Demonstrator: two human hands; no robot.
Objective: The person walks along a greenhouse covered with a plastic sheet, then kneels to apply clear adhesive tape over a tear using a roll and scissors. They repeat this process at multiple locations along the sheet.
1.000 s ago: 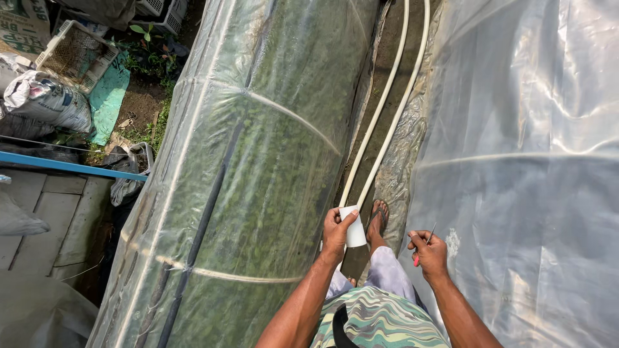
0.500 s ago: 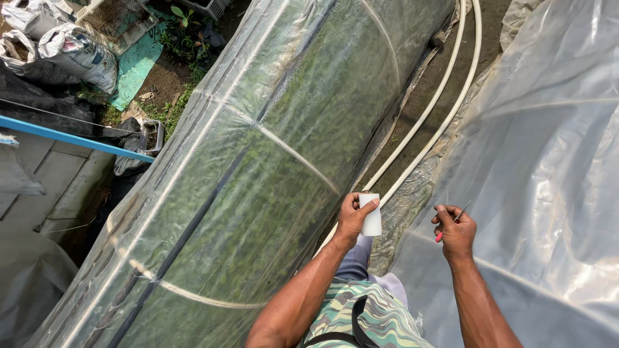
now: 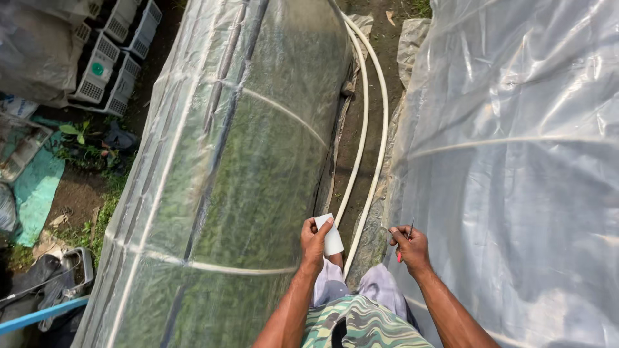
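My left hand (image 3: 314, 241) grips a short white tube-shaped piece (image 3: 331, 233), held upright over the dirt path. My right hand (image 3: 409, 248) is closed around a thin tool with a red handle (image 3: 401, 252), close to the edge of the clear plastic tunnel on the right (image 3: 516, 161). Two long white hoses (image 3: 367, 148) run along the path ahead of my hands, between that tunnel and the plastic-covered tunnel on the left (image 3: 238, 167), which has green plants under it.
White seedling crates (image 3: 119, 45) lie at the top left beside a grey sheet. A green mat (image 3: 35, 187) and weeds are on the ground at the left, with a blue pipe (image 3: 39, 314) at the bottom left. My legs (image 3: 361, 290) stand in the narrow path.
The view has tilted and swung, so the tunnels now run straight ahead. Both hands stay in front of me, holding the same white piece and red-handled tool.
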